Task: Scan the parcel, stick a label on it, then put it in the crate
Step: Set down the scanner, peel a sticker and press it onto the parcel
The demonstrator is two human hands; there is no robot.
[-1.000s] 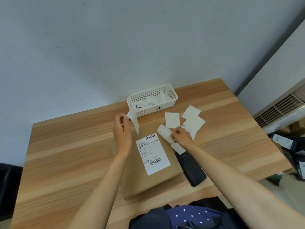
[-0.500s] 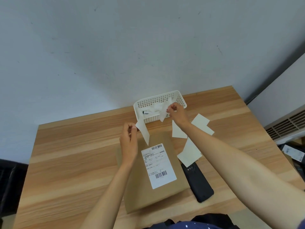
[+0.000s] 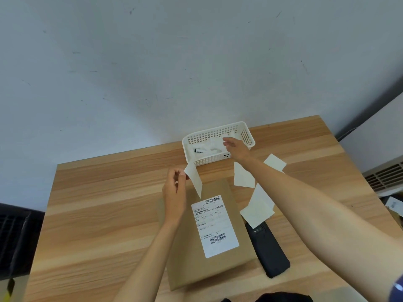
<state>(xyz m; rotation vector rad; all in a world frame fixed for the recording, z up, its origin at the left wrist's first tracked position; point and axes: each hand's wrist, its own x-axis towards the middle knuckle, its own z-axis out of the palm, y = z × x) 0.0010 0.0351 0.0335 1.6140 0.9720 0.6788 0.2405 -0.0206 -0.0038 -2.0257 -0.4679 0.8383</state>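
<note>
A flat brown parcel (image 3: 189,264) lies on the wooden table (image 3: 98,214), and a white printed shipping label (image 3: 214,225) with barcodes is stuck on its top. My left hand (image 3: 174,192) hovers over the parcel's far left corner and pinches a blank white label (image 3: 194,177) by one edge. My right hand (image 3: 236,147) is over the white perforated basket (image 3: 196,159) at the back, fingers spread, holding nothing. Crumpled white paper (image 3: 214,144) lies inside the basket. A black handheld scanner (image 3: 269,251) rests just right of the parcel.
Several loose white label sheets (image 3: 257,210) lie on the table right of the parcel, one overlapping the scanner's top. A grey wall stands behind the table. A vented white unit (image 3: 383,177) is at the far right, a dark object (image 3: 15,236) at the left.
My right hand carried a curled strip of paper from beside the parcel up to the basket and let it go there. My left hand kept holding the blank label.
</note>
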